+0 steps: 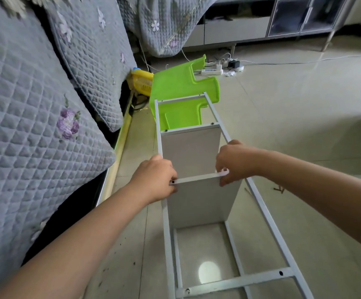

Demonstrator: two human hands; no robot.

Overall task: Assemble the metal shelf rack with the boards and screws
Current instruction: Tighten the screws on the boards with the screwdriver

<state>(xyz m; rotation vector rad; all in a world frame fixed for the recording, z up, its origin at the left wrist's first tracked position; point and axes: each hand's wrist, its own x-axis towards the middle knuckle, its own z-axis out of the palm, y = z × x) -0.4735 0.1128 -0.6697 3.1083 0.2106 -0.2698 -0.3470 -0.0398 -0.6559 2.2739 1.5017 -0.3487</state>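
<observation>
Lying on its side on the tiled floor (283, 130), just beside a quilt-covered sofa (24, 126): white metal rack frame (270, 225), long rails running away from the camera. Two pale boards standing between the rails: far board (191, 147) already seated at a crossbar with screw heads showing; near board (201, 201) gripped at its top edge. Left hand (153, 178) curled over the near board's left corner and left rail. Right hand (232, 162) pinching its right corner. Loose screws (280, 189) on the floor right of the frame. Green plastic chair (181, 91) tipped over beyond the far end.
</observation>
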